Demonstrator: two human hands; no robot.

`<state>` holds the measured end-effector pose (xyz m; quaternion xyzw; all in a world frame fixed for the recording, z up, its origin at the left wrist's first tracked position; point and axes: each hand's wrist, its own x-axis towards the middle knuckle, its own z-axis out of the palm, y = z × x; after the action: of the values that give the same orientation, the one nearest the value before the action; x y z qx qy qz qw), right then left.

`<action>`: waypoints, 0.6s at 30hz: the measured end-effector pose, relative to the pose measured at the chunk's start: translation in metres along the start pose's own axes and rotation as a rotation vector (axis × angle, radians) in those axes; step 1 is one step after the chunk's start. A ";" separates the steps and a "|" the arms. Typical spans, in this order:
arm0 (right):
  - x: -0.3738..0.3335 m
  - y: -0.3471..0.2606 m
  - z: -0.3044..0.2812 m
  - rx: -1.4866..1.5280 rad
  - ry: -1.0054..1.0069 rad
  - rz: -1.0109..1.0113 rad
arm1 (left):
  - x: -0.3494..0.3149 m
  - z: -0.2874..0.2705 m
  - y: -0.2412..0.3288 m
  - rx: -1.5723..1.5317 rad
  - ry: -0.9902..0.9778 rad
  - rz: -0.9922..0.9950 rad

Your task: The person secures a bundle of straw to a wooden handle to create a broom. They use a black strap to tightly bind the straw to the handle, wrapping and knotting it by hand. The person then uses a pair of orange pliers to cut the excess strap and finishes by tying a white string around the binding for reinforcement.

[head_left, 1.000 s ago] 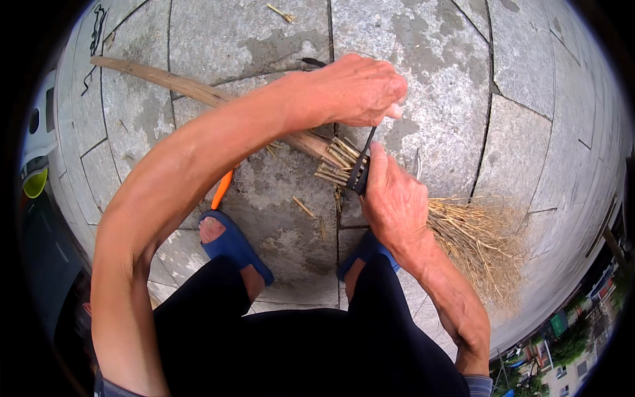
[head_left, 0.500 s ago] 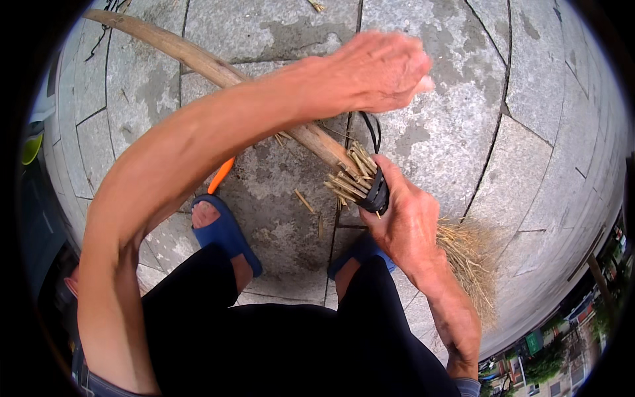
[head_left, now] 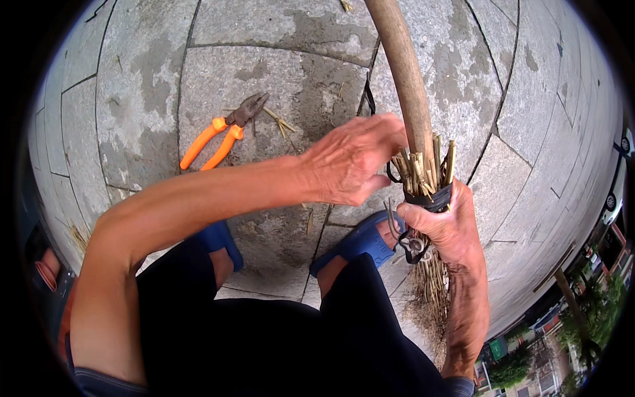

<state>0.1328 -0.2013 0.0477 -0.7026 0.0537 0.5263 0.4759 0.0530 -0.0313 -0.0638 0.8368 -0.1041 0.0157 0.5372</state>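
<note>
Above the stone paving [head_left: 245,66], I view the stalk bundle [head_left: 433,284] clasped by the right hand [head_left: 451,221] at its black strap [head_left: 431,199], the wooden handle [head_left: 407,73] standing among the stalk ends [head_left: 417,173]. The left hand [head_left: 354,162] hangs just beside them, fingers bent; whether it grips anything, I cannot tell. Beyond the left forearm [head_left: 211,188] lies 1 pair of orange-handled pliers [head_left: 242,114].

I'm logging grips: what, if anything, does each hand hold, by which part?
The right hand grips the straw broom at its black binding, just below the stalk ends. Whether the left hand holds anything cannot be told.
</note>
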 end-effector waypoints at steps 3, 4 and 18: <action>0.003 0.011 0.000 0.013 0.025 -0.044 | 0.001 0.018 -0.002 -0.073 -0.080 -0.001; 0.005 0.011 -0.001 0.003 0.018 -0.045 | -0.006 0.019 -0.007 -0.085 -0.174 -0.090; 0.047 0.037 -0.004 -0.811 0.497 -0.273 | -0.005 0.010 0.055 -0.245 0.016 -0.526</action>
<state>0.1354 -0.2040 -0.0124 -0.9360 -0.1362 0.2541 0.2019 0.0364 -0.0617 -0.0197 0.7637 0.1195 -0.1301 0.6209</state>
